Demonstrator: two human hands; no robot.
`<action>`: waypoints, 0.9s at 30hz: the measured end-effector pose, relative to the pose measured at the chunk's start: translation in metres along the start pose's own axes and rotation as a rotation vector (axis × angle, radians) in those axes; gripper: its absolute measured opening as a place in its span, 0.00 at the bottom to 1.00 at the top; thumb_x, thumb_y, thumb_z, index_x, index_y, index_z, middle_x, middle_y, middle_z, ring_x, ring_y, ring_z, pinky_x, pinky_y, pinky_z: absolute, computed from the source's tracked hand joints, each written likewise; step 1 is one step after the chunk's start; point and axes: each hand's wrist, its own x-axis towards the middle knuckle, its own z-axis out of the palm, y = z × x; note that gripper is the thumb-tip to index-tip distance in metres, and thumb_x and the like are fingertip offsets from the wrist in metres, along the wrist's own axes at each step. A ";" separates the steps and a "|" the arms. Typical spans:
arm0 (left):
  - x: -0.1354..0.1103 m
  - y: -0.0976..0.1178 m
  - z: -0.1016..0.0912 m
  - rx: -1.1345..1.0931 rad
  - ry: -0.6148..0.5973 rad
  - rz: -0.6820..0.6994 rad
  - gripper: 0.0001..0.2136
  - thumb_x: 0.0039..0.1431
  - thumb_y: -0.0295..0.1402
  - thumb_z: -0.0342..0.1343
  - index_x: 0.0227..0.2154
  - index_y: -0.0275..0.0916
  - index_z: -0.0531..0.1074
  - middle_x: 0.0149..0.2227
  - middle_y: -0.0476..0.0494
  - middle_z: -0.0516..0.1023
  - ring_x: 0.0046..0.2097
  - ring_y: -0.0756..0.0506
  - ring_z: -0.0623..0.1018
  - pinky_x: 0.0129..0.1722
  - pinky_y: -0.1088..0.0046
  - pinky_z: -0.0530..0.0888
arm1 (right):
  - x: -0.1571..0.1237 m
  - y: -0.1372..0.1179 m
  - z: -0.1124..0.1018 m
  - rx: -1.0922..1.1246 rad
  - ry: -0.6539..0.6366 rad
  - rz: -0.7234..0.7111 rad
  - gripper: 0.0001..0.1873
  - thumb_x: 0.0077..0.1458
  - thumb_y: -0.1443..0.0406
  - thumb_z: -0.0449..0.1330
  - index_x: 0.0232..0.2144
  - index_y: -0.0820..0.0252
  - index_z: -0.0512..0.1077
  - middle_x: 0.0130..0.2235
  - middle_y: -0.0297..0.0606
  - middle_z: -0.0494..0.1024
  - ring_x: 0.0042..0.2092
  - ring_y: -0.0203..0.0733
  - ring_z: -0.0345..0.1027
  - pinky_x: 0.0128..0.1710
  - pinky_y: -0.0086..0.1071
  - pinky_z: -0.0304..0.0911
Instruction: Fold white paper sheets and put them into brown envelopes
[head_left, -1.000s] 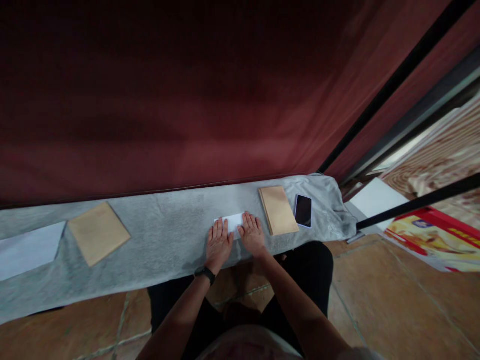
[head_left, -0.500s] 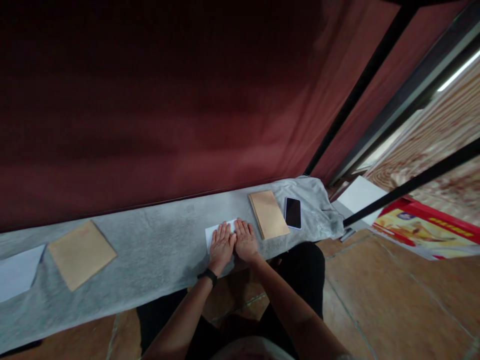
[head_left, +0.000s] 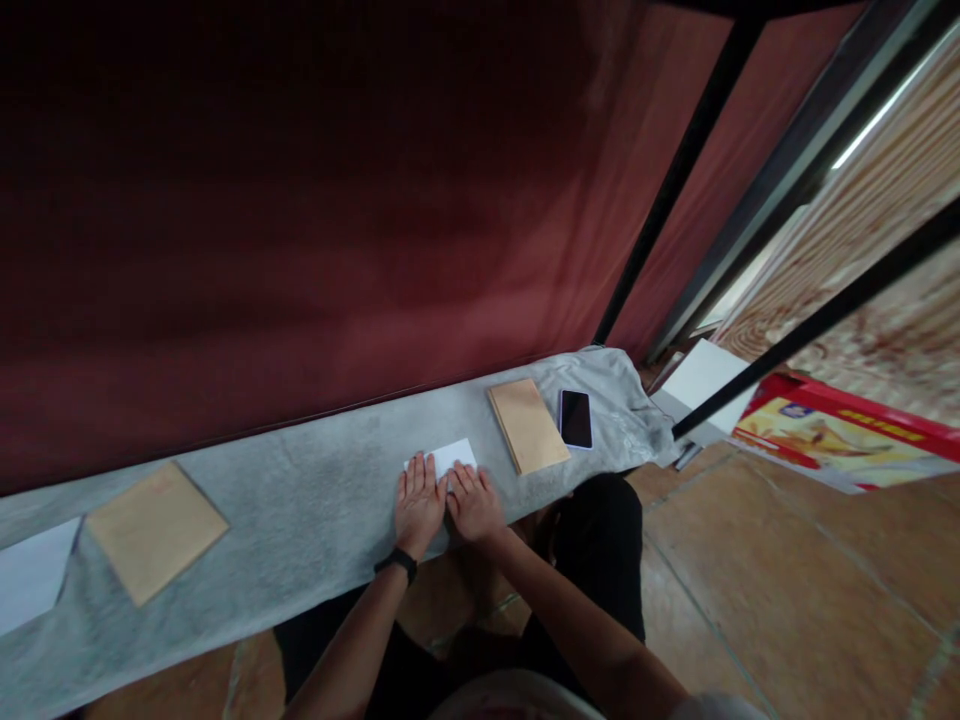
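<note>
A small white folded paper [head_left: 454,455] lies on the grey cloth-covered bench [head_left: 315,500]. My left hand [head_left: 417,503] rests flat on its left part, fingers stretched out and together; a black band is on that wrist. My right hand [head_left: 472,501] lies flat beside it on the paper's near edge, fingers extended. The two hands touch side by side. Most of the paper is hidden under them; only its far strip shows.
A stack of brown envelopes [head_left: 527,425] and a black phone [head_left: 576,418] lie to the right of my hands. Another brown envelope [head_left: 155,530] and a white sheet [head_left: 34,575] lie far left. A dark red curtain [head_left: 300,220] hangs behind. A red box [head_left: 840,440] sits on the tiled floor at right.
My hands have come together from slightly apart and slid toward the near edge of the paper, showing more of its far side. The view has shifted left and tilted.
</note>
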 end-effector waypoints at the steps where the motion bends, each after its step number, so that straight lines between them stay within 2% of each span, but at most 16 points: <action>1: 0.000 0.000 0.000 0.001 -0.002 0.003 0.28 0.70 0.40 0.36 0.66 0.28 0.58 0.69 0.27 0.58 0.71 0.35 0.56 0.66 0.50 0.58 | -0.007 -0.001 0.000 0.005 0.015 -0.006 0.26 0.70 0.56 0.48 0.64 0.61 0.63 0.66 0.45 0.64 0.67 0.47 0.57 0.68 0.45 0.47; 5: -0.003 -0.001 -0.003 -0.005 0.006 0.003 0.28 0.71 0.41 0.36 0.67 0.30 0.58 0.68 0.29 0.59 0.71 0.36 0.57 0.66 0.50 0.58 | -0.028 0.006 -0.006 -0.019 0.065 0.009 0.31 0.69 0.54 0.50 0.66 0.67 0.60 0.66 0.51 0.65 0.67 0.50 0.57 0.68 0.47 0.47; 11: -0.024 -0.010 -0.013 -0.037 -0.031 0.030 0.28 0.70 0.43 0.38 0.66 0.34 0.60 0.68 0.32 0.59 0.70 0.36 0.58 0.67 0.48 0.58 | -0.033 0.014 -0.016 -0.071 0.031 0.045 0.31 0.69 0.55 0.50 0.67 0.67 0.58 0.66 0.50 0.65 0.67 0.49 0.56 0.68 0.46 0.46; 16: -0.048 -0.015 -0.027 -0.080 -0.117 0.259 0.25 0.70 0.42 0.41 0.66 0.44 0.61 0.68 0.44 0.61 0.70 0.41 0.58 0.69 0.53 0.56 | -0.035 0.012 -0.014 -0.092 0.031 0.051 0.30 0.70 0.57 0.48 0.67 0.67 0.57 0.67 0.49 0.62 0.68 0.50 0.55 0.67 0.47 0.47; 18: -0.054 -0.013 -0.031 -0.090 -0.128 0.308 0.24 0.70 0.42 0.42 0.66 0.46 0.61 0.69 0.45 0.60 0.70 0.42 0.58 0.69 0.54 0.56 | -0.036 0.012 -0.015 -0.094 0.029 0.042 0.29 0.70 0.58 0.48 0.67 0.67 0.57 0.67 0.50 0.61 0.67 0.51 0.55 0.67 0.48 0.47; 23: -0.060 -0.006 -0.034 -0.094 -0.110 0.308 0.24 0.69 0.39 0.44 0.66 0.43 0.61 0.69 0.42 0.59 0.71 0.42 0.57 0.69 0.56 0.55 | -0.033 0.009 -0.020 -0.087 0.027 0.032 0.28 0.70 0.60 0.48 0.66 0.69 0.60 0.65 0.55 0.64 0.67 0.54 0.56 0.68 0.53 0.45; 27: -0.061 -0.005 -0.032 -0.081 -0.121 0.323 0.24 0.69 0.38 0.44 0.65 0.40 0.61 0.70 0.39 0.58 0.71 0.41 0.55 0.70 0.55 0.53 | -0.027 0.000 -0.019 -0.034 -0.032 -0.062 0.24 0.71 0.62 0.44 0.63 0.65 0.66 0.64 0.50 0.68 0.66 0.49 0.59 0.68 0.51 0.45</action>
